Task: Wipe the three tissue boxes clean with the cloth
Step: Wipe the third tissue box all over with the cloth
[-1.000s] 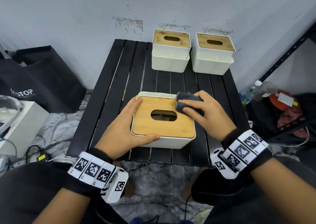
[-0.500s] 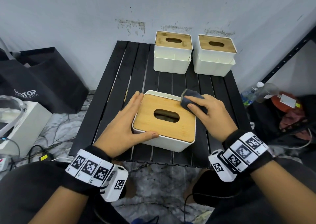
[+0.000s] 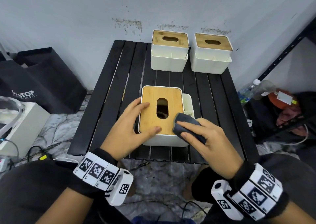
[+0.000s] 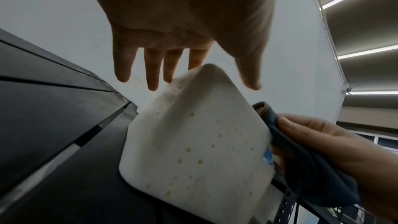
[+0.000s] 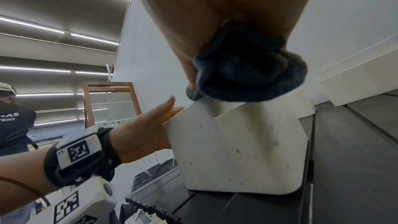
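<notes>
The near tissue box (image 3: 162, 111), white with a bamboo lid, stands on the black slatted table (image 3: 109, 93) with its slot running away from me. My left hand (image 3: 136, 121) rests on it, fingers along the lid's left edge and thumb on the near part. My right hand (image 3: 205, 138) grips a dark grey cloth (image 3: 186, 126) and presses it on the box's near right corner. The wrist views show the box's speckled white side (image 4: 193, 142) (image 5: 237, 151) and the cloth (image 5: 247, 71) (image 4: 301, 159). Two more tissue boxes (image 3: 169, 52) (image 3: 212, 54) stand side by side at the table's far edge.
A black bag (image 3: 42, 80) and a white device (image 3: 20, 121) sit on the floor at the left, with cables. Bottles (image 3: 256, 90) and a black metal shelf frame (image 3: 282, 52) are at the right. A person in a dark shirt (image 5: 13, 117) stands in the background.
The near box has turned about a quarter turn, so its slot now points away from me. The cloth has moved from the lid's far right corner to its near right corner.
</notes>
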